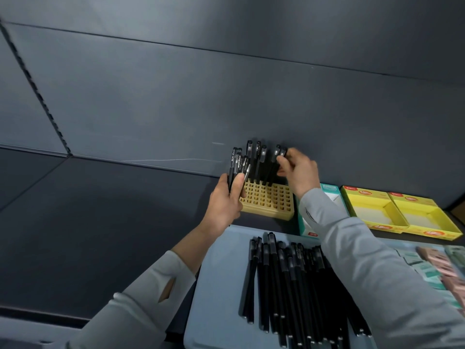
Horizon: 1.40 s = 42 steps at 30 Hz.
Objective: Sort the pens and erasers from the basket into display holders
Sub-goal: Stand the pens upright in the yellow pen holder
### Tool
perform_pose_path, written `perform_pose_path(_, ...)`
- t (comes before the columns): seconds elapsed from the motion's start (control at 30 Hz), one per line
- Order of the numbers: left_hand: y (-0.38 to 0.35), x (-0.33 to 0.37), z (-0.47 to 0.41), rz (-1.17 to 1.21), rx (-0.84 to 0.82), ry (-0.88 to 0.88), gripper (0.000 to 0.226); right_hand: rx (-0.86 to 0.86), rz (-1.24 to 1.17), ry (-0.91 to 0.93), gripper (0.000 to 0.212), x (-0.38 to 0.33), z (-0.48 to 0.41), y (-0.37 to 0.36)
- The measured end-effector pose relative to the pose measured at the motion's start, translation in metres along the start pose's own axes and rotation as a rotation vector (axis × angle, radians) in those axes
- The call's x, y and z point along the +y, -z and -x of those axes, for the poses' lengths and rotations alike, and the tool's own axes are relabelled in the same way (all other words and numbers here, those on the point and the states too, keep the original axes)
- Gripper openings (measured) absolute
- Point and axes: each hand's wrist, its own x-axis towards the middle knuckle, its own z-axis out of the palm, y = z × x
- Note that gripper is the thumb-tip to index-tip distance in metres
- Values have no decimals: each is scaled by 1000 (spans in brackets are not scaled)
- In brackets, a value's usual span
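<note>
Gripping a pen bundle (237,164), left hand (226,201) hides the holder (269,202)'s corner; right hand (299,171) pinches 1 slotted pen (275,167).

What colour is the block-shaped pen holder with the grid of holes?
The perforated plastic pen holder is tan, a dull yellow; the head view shows it.

The pen holder (266,202) stands on the shelf (100,222), with standing pens (259,159) in its back row. The left hand (225,200) holds a bunch of pens (236,162) at the holder's left edge. The right hand (299,172) pinches the rightmost pen (282,152). Three boxes (364,197) sit right of the holder. In front lies the basket (216,273), with loose pens (289,285) in the middle and erasers (432,263) at right.
</note>
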Motion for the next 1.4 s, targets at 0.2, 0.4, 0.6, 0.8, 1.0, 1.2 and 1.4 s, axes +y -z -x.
perform_pose_path(0.2,1,3,-3,171,-15,53,15,197,76,50,22,-9,4,7)
perform_pose_path(0.4,-13,7,-4,227,-12,49,21,-210,-124,58,27,-34,21,1)
perform_pose_path(0.6,-20,6,-7,185,-25,59,22,-288,-384,-114,17,-29,21,-2)
perform_pose_path(0.8,-12,-8,-16,35,80,72,14,-122,-484,-193,13,-22,14,21)
perform_pose_path(1.0,-3,-14,-18,111,144,89,13,195,-221,-130,12,8,-3,35)
perform_pose_path(1.2,-3,-12,-22,153,144,80,20,152,-150,-93,15,10,-8,24)
perform_pose_path(1.4,-4,-12,-25,156,141,74,21,100,-36,-3,8,12,-9,16)
